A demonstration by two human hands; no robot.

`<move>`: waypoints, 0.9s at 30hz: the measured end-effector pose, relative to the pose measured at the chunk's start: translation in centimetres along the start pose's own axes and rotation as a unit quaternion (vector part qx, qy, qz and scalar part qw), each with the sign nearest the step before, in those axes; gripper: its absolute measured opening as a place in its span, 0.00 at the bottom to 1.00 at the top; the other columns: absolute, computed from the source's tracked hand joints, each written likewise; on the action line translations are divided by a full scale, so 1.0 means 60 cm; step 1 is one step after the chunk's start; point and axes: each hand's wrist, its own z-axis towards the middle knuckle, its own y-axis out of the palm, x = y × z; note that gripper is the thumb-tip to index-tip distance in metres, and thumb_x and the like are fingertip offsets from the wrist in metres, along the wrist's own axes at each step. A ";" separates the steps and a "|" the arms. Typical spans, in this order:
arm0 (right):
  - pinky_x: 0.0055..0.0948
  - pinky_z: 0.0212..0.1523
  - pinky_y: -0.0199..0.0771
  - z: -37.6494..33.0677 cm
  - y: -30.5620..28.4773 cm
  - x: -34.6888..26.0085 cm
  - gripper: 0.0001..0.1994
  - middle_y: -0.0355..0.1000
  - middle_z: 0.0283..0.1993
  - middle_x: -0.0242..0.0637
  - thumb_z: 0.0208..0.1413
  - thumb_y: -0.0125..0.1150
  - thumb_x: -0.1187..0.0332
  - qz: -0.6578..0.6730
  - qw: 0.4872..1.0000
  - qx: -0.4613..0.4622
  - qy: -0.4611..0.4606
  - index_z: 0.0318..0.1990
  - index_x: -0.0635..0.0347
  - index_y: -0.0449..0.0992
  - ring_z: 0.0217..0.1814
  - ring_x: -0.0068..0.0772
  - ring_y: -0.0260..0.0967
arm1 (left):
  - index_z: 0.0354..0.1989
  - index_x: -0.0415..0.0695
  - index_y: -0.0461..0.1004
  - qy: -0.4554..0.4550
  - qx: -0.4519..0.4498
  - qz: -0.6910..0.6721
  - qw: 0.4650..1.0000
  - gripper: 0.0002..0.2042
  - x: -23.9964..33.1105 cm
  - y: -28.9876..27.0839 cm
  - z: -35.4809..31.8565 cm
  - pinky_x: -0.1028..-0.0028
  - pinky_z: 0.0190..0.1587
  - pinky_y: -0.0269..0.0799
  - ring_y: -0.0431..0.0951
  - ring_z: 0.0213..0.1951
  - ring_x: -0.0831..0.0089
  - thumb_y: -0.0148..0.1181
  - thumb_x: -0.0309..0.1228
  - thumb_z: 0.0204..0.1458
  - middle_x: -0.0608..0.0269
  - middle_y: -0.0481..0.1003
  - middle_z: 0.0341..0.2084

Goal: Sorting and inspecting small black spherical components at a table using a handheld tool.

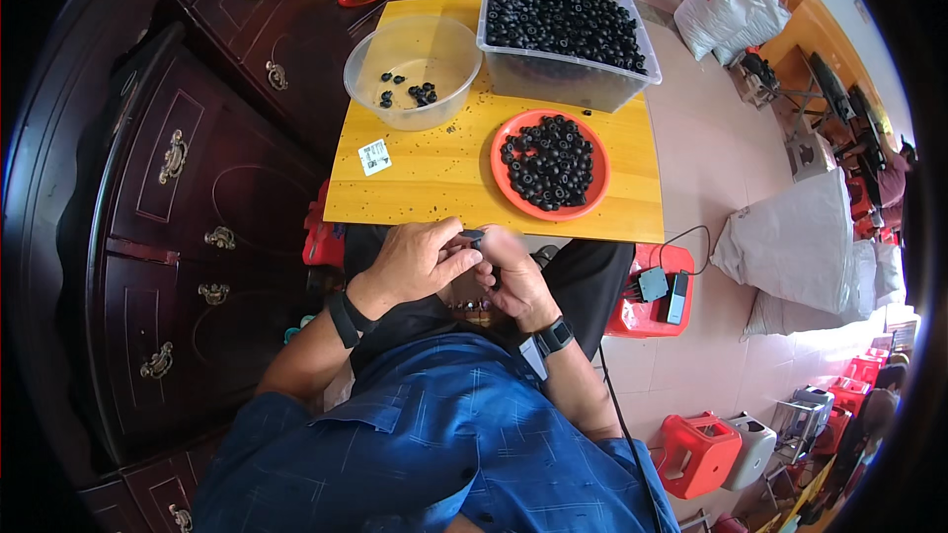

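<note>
Just off the near edge of the table, my two hands meet above my lap. My left hand (420, 257) pinches a small black part (473, 235) between thumb and forefinger. Close against it, my right hand (518, 281) has its fingers curled; its upper part is smeared by motion, and what it grips is hidden. Beyond them on the yellow table (425, 197) lies an orange-red plate (502, 178) heaped with black ring-shaped parts (553, 163). To its left a round clear tub (360, 89) has several black pieces on its bottom.
A rectangular clear bin (563, 87) full of black rings stands at the table's far right. A white label card (375, 157) and dark crumbs lie on the tabletop. Dark wooden cabinets (148, 237) line the left. To the right, a red stool (647, 321) carries small devices with a cable.
</note>
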 end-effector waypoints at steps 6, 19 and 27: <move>0.10 0.20 0.62 -0.002 0.002 0.001 0.07 0.69 0.28 0.25 0.66 0.55 0.64 -0.012 1.000 0.008 0.001 0.37 0.56 0.72 0.21 0.11 0.61 | 0.31 0.41 0.73 0.028 0.009 0.055 0.998 0.15 0.002 0.000 0.006 0.65 0.28 0.69 0.76 0.24 0.59 0.65 0.41 0.53 0.58 0.75 0.21; 0.11 0.19 0.61 0.000 -0.005 0.007 0.07 0.69 0.26 0.25 0.66 0.55 0.65 -0.018 1.000 0.011 0.004 0.37 0.55 0.73 0.20 0.12 0.61 | 0.30 0.43 0.74 0.048 0.027 0.095 0.994 0.16 0.005 0.003 0.006 0.66 0.28 0.69 0.76 0.24 0.61 0.65 0.45 0.52 0.60 0.75 0.21; 0.11 0.19 0.61 0.001 -0.005 0.008 0.06 0.68 0.26 0.24 0.66 0.55 0.65 -0.007 1.000 0.021 0.007 0.37 0.55 0.73 0.20 0.12 0.60 | 0.28 0.42 0.72 0.044 0.035 0.101 0.993 0.17 -0.002 0.009 0.004 0.65 0.28 0.68 0.76 0.24 0.60 0.65 0.45 0.52 0.60 0.75 0.21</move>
